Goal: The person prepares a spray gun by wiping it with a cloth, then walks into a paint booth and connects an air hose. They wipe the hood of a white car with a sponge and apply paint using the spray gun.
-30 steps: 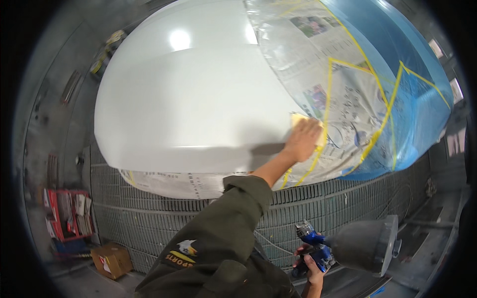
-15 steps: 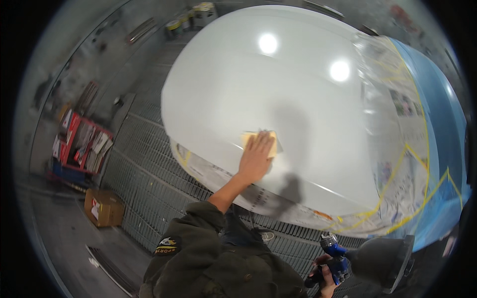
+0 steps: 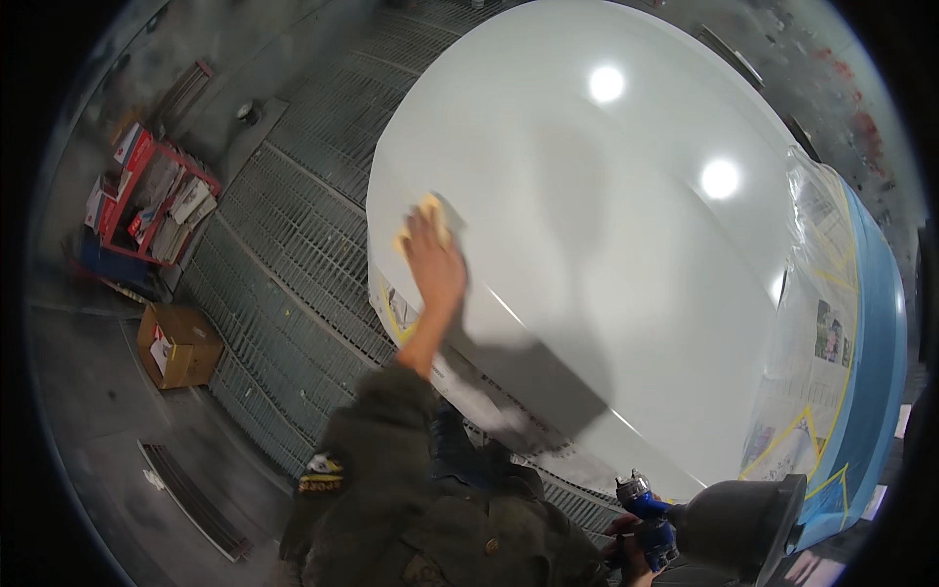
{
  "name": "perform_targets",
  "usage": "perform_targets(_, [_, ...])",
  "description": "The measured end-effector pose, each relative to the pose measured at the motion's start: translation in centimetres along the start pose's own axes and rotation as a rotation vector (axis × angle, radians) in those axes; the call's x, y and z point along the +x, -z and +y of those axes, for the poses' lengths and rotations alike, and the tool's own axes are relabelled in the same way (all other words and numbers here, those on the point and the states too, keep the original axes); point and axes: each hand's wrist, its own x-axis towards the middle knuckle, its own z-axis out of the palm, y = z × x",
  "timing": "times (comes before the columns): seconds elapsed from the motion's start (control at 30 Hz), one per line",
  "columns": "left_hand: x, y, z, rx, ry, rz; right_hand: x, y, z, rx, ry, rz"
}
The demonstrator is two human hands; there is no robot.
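Note:
A large white car hood (image 3: 509, 186) with a glossy surface fills the middle and right. My left hand (image 3: 436, 269) presses a folded yellow cloth (image 3: 432, 209) onto it near the left edge, fingers lying over the cloth. Low at the right, my right hand (image 3: 631, 560) grips the handle of a blue and silver spray gun (image 3: 657, 536), partly hidden behind the gun. A big dark grey cup (image 3: 729, 523) is fixed to the gun, beside the hood's near edge and apart from it.
Newspaper and clear film masking (image 3: 822, 333) with yellow tape borders the hood, and a blue panel (image 3: 880, 323) lies beyond. Metal floor grating (image 3: 284, 284) runs along the left. A red rack (image 3: 161, 201) of papers and a cardboard box (image 3: 181, 347) stand farther left.
My left hand has slid the cloth left and farther away across the hood. The view has shifted too; the spray gun stays in my right hand at the lower right.

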Motion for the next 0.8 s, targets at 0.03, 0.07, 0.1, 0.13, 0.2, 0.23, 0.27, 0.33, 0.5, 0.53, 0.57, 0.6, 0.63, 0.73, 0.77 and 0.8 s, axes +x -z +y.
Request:
perform_targets(0.03, [-3.2, 1.0, 2.2, 0.036, -0.080, -0.062, 0.1, -1.4, -1.5, -0.021, -0.028, 0.021])
perform_targets(0.07, [-6.3, 2.6, 4.5, 0.081, -0.146, -0.171, 0.4, -2.1, -2.3, -0.044, -0.056, 0.039])
perform_targets(0.1, [-9.6, 4.0, 6.1, 0.059, -0.159, -0.267, 0.9, -1.7, -2.3, -0.092, -0.031, -0.012])
perform_targets(0.13, [-13.1, 4.1, 6.4, -0.078, -0.201, -0.274, 1.5, -1.1, -2.1, -0.139, -0.005, -0.057])
perform_targets(0.2, [-17.2, 4.7, 6.5, -0.183, -0.284, -0.355, 2.7, 0.0, -2.3, -0.200, -0.023, -0.140])
perform_targets(0.23, [-18.3, 4.9, 6.5, -0.230, -0.321, -0.389, 3.6, 0.5, -2.9, -0.223, -0.066, -0.196])
perform_targets(0.27, [-18.3, 4.7, 6.0, -0.169, -0.250, -0.384, 4.2, 0.9, -3.5, -0.249, -0.107, -0.248])
perform_targets(0.33, [-16.0, 4.0, 3.9, -0.050, -0.126, -0.384, 4.7, 2.3, -2.2, -0.212, 0.017, -0.252])
perform_targets(0.5, [-4.5, 2.6, -4.3, -0.059, 0.114, -0.010, 5.4, 3.9, -1.9, -0.042, 0.064, -0.452])
perform_targets(0.53, [-2.1, 2.0, -7.3, -0.058, 0.154, 0.021, 5.7, 3.3, -3.0, 0.034, 0.003, -0.539])
perform_targets(0.57, [0.7, 1.7, -8.8, -0.101, 0.226, 0.013, 5.9, 3.2, -3.7, 0.132, -0.060, -0.620])
perform_targets(0.6, [3.6, 1.3, -10.3, -0.146, 0.293, 0.001, 5.5, 3.4, -3.6, 0.033, -0.047, -0.544])
perform_targets(0.63, [6.5, 0.8, -12.4, -0.216, 0.321, 0.009, 4.9, 3.8, -3.2, -0.064, -0.034, -0.471])
perform_targets(0.73, [13.7, -1.3, -16.5, -0.218, 0.227, -0.046, 4.2, 2.8, -2.2, -0.115, 0.033, -0.274])
perform_targets(0.77, [14.7, -1.3, -14.4, -0.167, 0.280, -0.064, 3.8, 2.0, -2.1, -0.096, 0.053, -0.194])
perform_targets(0.8, [15.6, -2.0, -13.9, -0.157, 0.216, -0.039, 3.9, 1.6, -2.5, -0.151, 0.165, -0.196])
